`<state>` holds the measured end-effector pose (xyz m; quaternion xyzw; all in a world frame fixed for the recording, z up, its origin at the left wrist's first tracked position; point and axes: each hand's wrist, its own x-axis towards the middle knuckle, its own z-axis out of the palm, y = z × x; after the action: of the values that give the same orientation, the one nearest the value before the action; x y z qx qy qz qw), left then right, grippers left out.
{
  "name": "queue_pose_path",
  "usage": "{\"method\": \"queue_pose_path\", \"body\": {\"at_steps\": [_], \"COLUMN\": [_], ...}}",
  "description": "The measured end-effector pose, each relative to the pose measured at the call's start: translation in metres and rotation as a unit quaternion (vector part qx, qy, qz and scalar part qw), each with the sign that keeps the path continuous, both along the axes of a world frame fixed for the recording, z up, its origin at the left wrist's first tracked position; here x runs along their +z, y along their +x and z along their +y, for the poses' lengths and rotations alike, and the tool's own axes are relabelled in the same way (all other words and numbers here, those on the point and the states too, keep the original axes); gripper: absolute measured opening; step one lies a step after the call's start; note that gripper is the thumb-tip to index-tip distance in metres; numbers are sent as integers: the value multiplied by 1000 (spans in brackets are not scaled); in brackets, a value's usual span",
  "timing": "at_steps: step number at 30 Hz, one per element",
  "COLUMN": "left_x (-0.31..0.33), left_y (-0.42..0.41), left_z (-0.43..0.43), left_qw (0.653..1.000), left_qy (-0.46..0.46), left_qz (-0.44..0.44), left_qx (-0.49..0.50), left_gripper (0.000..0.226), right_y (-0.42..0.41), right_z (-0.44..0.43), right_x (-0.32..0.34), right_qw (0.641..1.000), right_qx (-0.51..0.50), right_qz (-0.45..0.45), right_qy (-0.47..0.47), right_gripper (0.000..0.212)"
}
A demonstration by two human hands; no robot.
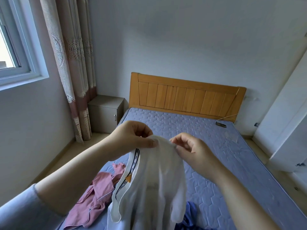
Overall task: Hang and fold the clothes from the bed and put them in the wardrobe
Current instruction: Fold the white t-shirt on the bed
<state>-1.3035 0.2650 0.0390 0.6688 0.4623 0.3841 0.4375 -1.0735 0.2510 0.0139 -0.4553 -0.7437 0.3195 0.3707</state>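
Note:
A white T-shirt point(156, 181) with a black-striped collar band and an orange tag hangs in front of me above the bed point(216, 146). My left hand point(132, 138) pinches its top edge between thumb and fingers. My right hand point(189, 148) pinches the same edge a little to the right. On the blue quilted mattress below lie a crumpled pink garment point(93, 201) at the left and a blue garment point(191, 218), partly hidden behind the shirt.
A wooden headboard point(186, 97) stands at the far end of the bed. A grey bedside cabinet point(106, 112) sits in the corner by the curtain point(74, 72). A white wardrobe point(289, 122) is at the right. A small dark object point(220, 124) lies near the headboard.

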Motion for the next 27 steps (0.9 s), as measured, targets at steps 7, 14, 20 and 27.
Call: {"method": "queue_pose_path", "body": {"at_steps": [7,14,20,27], "left_x": [2,-44,-68,-78], "left_y": [11,-6,-20,-49], "left_z": [5,-7,-10,-10], "left_qw": [998,979,980,991], "left_qy": [45,-110,-121,-107], "left_qz": [14,-74,-55,7], "left_qx": [-29,-152,-147,-79], "left_gripper": [11,31,17,67], "right_y": [-16,-10,2,42], "right_z": [-1,14,37,63], "right_x": [7,24,42,36], "right_qw": [998,987,965,947], "right_qx": [31,-40,-126,-240], "right_qz": [42,49,76,68], "right_qy": [38,145,216,202], "right_gripper": [14,17,18,19]}}
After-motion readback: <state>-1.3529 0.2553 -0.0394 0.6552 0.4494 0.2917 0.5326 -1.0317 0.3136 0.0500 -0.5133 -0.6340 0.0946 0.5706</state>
